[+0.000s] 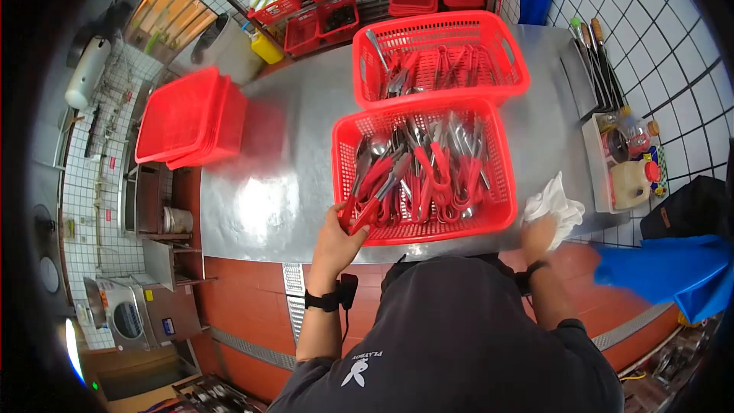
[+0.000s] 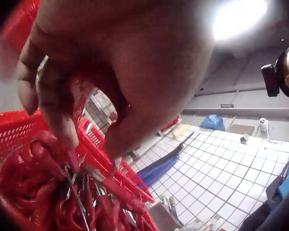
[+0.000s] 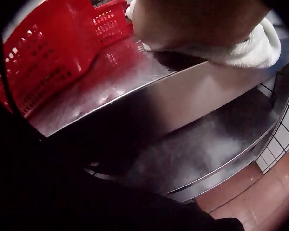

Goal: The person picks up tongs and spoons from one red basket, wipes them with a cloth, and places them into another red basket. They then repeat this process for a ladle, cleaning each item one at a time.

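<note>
At the near left corner of the front red basket, my left hand grips red-handled tongs, their metal ends pointing into the basket. In the left wrist view its fingers curl round the red handles. More red-handled tongs and metal utensils lie heaped inside this basket. My right hand holds a bunched white cloth at the table's front edge, right of the basket. In the right wrist view the cloth shows beneath the hand, whose fingertips are hidden.
Behind stands a second red basket with fewer utensils. Stacked red bins sit on the left of the steel table. Along the right wall are a white tray of bottles and a rack of long-handled tools.
</note>
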The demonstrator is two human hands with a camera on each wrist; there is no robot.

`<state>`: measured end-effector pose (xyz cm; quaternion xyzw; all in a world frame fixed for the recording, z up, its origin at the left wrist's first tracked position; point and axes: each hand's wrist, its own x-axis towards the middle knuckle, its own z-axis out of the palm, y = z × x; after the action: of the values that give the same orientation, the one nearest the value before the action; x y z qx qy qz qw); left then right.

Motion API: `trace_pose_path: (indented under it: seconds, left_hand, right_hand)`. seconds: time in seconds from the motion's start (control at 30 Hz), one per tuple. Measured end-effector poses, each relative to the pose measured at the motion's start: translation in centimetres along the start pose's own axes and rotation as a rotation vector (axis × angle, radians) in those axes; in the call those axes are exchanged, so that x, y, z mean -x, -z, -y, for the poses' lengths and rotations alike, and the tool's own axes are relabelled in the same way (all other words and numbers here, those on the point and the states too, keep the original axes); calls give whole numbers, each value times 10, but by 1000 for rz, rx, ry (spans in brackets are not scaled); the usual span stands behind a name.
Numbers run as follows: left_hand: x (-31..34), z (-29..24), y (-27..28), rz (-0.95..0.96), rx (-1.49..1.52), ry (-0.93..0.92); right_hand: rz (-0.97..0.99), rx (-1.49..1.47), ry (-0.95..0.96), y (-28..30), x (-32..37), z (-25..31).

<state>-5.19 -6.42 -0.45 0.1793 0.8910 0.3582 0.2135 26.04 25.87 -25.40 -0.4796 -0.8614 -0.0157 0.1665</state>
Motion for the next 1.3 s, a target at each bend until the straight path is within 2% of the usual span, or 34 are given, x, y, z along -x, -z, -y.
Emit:
trace_pose_path:
  seconds: [0.2, 0.27, 0.33, 0.4, 0.5, 0.63, 0.77, 0.83, 0.87, 0.93, 1.07, 1.13, 1.3]
  left_hand:
    - [-3, -39, 13, 13, -179, 33]
    - [-7, -39, 14, -47, -178, -21]
    - [-7, -49, 16, -61, -195, -15]
    - [-5, -60, 18, -100, -286, -18]
    - [-7, -53, 14, -92, -406, -91]
    - [-4, -50, 1, -16, -514, -34]
    - [-5, -44, -15, 69, -477, -10]
    - [-7, -43, -24, 94, -460, 23]
    - [-8, -42, -27, 114, -445, 47]
    - [-10, -41, -31, 118, -412, 51]
    - [-14, -42, -29, 109, -413, 52]
    - [-19, -34, -29, 100, -385, 35]
    - [-23, -28, -17, 116, -308, 21]
  right_hand:
    - [-18, 5, 6, -2, 2, -1]
    - [-31, -1, 17, -2, 2, -2]
    - [23, 4, -6, 1, 2, 0]
    - [-6, 15, 31, -10, 7, -7]
    - [-26, 22, 44, -13, 3, -5]
    - [35, 69, 68, -9, 4, -9]
    - [80, 29, 32, -13, 7, -10]
    - [-46, 51, 106, -17, 7, -13]
    - [-42, 57, 110, -17, 7, -13]
    - [14, 37, 88, -15, 7, -14]
    - [-3, 53, 65, -3, -1, -2]
    - [49, 38, -22, 0, -2, 2]
    - [39, 60, 48, -3, 1, -4]
